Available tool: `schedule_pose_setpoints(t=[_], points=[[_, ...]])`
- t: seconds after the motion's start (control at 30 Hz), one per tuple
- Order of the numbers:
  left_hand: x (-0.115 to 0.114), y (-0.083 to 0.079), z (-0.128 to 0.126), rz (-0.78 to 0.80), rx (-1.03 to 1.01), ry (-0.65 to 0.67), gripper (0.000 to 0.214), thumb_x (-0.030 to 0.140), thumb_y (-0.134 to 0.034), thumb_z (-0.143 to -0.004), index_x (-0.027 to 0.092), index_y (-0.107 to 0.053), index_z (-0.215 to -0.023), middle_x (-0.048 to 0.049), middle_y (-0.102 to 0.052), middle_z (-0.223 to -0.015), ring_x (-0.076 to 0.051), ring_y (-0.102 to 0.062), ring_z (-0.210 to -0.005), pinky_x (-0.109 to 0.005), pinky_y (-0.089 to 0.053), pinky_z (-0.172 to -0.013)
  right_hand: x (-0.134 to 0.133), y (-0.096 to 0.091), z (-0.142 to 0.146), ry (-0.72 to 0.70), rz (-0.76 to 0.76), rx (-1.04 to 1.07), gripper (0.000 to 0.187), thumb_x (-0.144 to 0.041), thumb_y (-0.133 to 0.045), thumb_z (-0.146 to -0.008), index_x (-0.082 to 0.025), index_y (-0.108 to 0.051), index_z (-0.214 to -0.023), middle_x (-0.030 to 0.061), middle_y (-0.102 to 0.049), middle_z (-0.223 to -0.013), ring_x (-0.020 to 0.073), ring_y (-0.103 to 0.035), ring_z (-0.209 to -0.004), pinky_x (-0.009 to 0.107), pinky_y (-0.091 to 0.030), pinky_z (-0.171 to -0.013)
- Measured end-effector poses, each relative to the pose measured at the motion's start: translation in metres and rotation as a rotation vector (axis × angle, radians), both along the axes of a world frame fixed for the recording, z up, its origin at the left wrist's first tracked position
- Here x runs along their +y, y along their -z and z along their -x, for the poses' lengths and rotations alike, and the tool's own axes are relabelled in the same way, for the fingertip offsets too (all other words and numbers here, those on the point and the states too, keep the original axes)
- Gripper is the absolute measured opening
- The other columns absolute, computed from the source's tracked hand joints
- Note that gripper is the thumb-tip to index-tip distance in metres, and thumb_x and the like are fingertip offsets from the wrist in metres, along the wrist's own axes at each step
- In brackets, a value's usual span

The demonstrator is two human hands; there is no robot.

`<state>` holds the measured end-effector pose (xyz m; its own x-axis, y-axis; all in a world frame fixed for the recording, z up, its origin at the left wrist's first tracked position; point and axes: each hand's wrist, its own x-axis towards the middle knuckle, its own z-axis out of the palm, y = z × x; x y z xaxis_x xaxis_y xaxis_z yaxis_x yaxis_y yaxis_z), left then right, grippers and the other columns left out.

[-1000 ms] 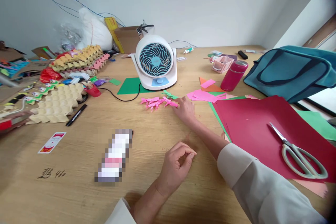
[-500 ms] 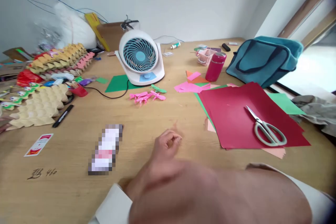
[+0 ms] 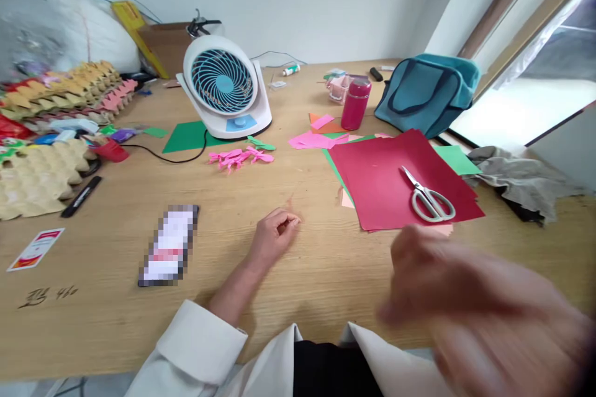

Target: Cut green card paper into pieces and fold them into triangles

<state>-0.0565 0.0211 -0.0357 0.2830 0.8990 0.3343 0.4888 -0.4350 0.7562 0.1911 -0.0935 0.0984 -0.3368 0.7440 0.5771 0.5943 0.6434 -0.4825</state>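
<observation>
Left hand's (image 3: 275, 232) fingers are pinched together, nothing visible between them; right hand's (image 3: 447, 288) are too blurred to tell. Beyond, right of centre, scissors (image 3: 421, 187) look stiff, best held by the loops; red paper (image 3: 372, 183) beneath seems light, easily creased.

A white fan (image 3: 226, 84) stood on the wooden table (image 3: 233, 211), its black cord (image 3: 179, 162) running left toward a red cup (image 3: 110, 150); a magenta bottle (image 3: 356, 104) stood upright just beside a pink basket (image 3: 338, 88), with a blue bag (image 3: 412, 99) to its right; a crumpled grey cloth (image 3: 516, 175) lay farther right; on the left, a black marker (image 3: 81, 196) lay just beside an egg tray (image 3: 35, 178); a printed card (image 3: 36, 249) and a phone (image 3: 168, 245) lay nearer.
</observation>
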Motion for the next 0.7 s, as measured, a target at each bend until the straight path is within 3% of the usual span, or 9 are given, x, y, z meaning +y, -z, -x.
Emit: schedule_pose_setpoints(t=[0.1,0.17,0.3,0.4,0.47,0.57,0.7], points=[[0.001,0.003,0.001,-0.007,0.005,0.010,0.014,0.020,-0.057,-0.090,0.019,-0.068,-0.081,-0.0028,-0.067,-0.081,-0.014,-0.061,-0.075,-0.025,-0.044,-0.068,0.022,0.035,-0.029,0.067,0.097,-0.024,0.040,-0.028,-0.053,-0.096,-0.031,-0.052,-0.136,0.0053,-0.070,-0.099,0.0215,-0.069,-0.086,0.036,-0.058,-0.070],[0.001,0.006,0.002,-0.020,0.003,0.019,0.015,0.020,-0.056,-0.091,0.020,-0.067,-0.082,-0.0027,-0.068,-0.083,-0.015,-0.062,-0.079,-0.026,-0.045,-0.072,0.036,0.069,-0.053,0.220,0.161,-0.103,0.032,-0.026,-0.052,-0.097,-0.026,-0.057,-0.128,0.0084,-0.069,-0.108,0.0222,-0.069,-0.093,0.036,-0.058,-0.074],[0.003,0.011,0.004,-0.013,0.017,0.013,0.015,0.022,-0.056,-0.092,0.020,-0.067,-0.082,-0.0023,-0.068,-0.084,-0.015,-0.062,-0.081,-0.025,-0.045,-0.073,0.054,0.122,-0.108,0.396,0.069,-0.282,0.035,-0.027,-0.054,-0.094,-0.021,-0.057,-0.128,0.0139,-0.064,-0.118,0.0285,-0.062,-0.109,0.044,-0.053,-0.089],[0.002,0.011,0.003,-0.015,0.035,0.018,0.015,0.023,-0.055,-0.092,0.020,-0.066,-0.082,-0.0025,-0.068,-0.085,-0.015,-0.062,-0.080,-0.025,-0.045,-0.072,0.073,0.136,-0.140,0.553,0.034,-0.350,0.032,-0.030,-0.053,-0.093,-0.017,-0.061,-0.121,0.0158,-0.063,-0.113,0.0300,-0.061,-0.106,0.044,-0.050,-0.089],[0.001,0.009,0.001,-0.018,0.053,0.016,0.016,0.023,-0.055,-0.093,0.020,-0.066,-0.083,-0.0025,-0.067,-0.085,-0.015,-0.062,-0.079,-0.025,-0.045,-0.070,0.087,0.138,-0.153,0.665,0.107,-0.440,0.030,-0.031,-0.051,-0.093,-0.017,-0.065,-0.114,0.0151,-0.063,-0.104,0.0288,-0.061,-0.096,0.041,-0.049,-0.083],[0.000,0.006,-0.001,-0.021,0.092,0.017,0.015,0.022,-0.054,-0.093,0.020,-0.066,-0.083,-0.0019,-0.067,-0.084,-0.014,-0.062,-0.078,-0.024,-0.044,-0.068,0.103,0.141,-0.161,0.783,0.205,-0.550,0.029,-0.030,-0.049,-0.092,-0.016,-0.068,-0.107,0.0141,-0.063,-0.093,0.0266,-0.060,-0.083,0.037,-0.045,-0.075],[0.001,0.005,-0.004,-0.010,0.142,0.027,0.016,0.022,-0.053,-0.093,0.021,-0.066,-0.084,-0.0017,-0.067,-0.084,-0.015,-0.062,-0.079,-0.026,-0.045,-0.072,0.111,0.148,-0.164,0.901,0.217,-0.545,0.029,-0.030,-0.052,-0.089,-0.014,-0.067,-0.108,0.0137,-0.062,-0.087,0.0265,-0.059,-0.077,0.035,-0.042,-0.069]])
